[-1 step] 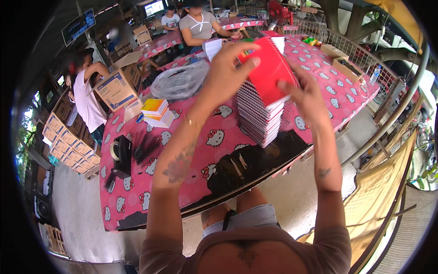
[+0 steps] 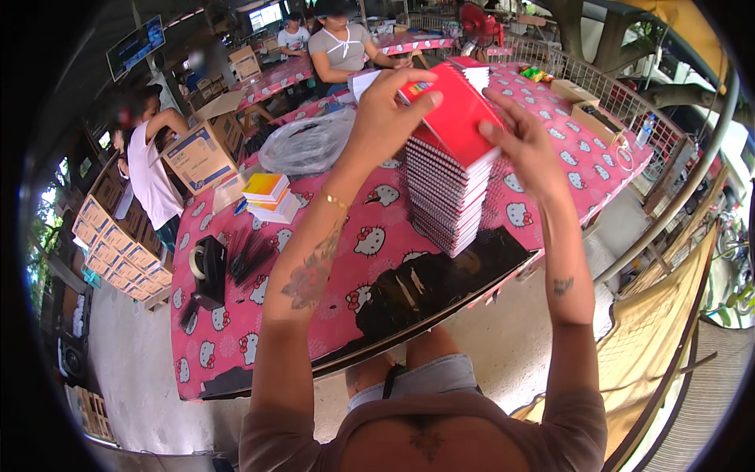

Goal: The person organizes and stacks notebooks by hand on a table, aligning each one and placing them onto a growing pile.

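Observation:
A red spiral notebook lies tilted over the top of a tall stack of notebooks, whose spiral bindings and white page edges show. My left hand grips the notebook's left side, thumb on the cover and fingers over the far edge. At the right edge, my right hand has its thumb on the cover, with the other fingers curved beside it and partly hidden. Behind my hands sits another pile of red-covered notebooks. White pages show left of my left hand.
The pink patterned table holds a clear plastic bag, small yellow-topped pads, a black tape dispenser and thin black strands. Cardboard boxes stand at left beside a person. Another person works across the table.
The red notebook has come down slightly and lies flatter on the stack. My right fingers have spread a little at its edge, and my left hand has shifted slightly left.

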Motion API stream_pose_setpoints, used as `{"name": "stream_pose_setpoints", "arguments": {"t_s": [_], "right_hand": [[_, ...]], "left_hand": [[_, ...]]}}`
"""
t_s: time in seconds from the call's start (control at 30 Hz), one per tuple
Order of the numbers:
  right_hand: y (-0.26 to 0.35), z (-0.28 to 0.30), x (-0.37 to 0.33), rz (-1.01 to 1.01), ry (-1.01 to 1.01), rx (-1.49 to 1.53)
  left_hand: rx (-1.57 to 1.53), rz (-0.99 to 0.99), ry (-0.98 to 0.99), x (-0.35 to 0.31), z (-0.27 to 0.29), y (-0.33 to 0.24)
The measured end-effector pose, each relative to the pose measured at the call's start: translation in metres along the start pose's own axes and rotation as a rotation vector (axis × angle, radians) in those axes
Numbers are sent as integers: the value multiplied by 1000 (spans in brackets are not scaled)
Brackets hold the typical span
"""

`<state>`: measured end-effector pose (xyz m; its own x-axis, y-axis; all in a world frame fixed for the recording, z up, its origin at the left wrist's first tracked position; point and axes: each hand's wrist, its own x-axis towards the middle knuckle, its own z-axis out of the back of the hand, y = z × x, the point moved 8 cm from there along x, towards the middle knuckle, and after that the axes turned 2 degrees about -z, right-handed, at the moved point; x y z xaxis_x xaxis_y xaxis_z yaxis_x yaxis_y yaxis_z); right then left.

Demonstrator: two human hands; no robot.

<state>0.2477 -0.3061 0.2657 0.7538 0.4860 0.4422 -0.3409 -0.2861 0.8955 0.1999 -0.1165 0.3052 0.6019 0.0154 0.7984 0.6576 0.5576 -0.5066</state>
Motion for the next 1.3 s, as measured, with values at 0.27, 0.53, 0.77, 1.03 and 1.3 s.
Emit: {"name": "stream_pose_setpoints", "arguments": {"t_s": [0.27,0.53,0.77,1.03,1.3], "right_hand": [[-47,41,38,313,-134,-897],[-87,-59,-146,463,160,-599],[-219,-108,-162,-75,271,-489],[-254,-134,-100,-34,312,-1108],[-261,-81,-116,-178,75,-844]], "left_hand": [[462,-44,-192,-37,-11,77],[673,85,-615,-169,258,186],[1119,686,-317,-271,438,337],[1036,517,-11,-299,422,438],[1082,869,148,-310,415,457]]}}
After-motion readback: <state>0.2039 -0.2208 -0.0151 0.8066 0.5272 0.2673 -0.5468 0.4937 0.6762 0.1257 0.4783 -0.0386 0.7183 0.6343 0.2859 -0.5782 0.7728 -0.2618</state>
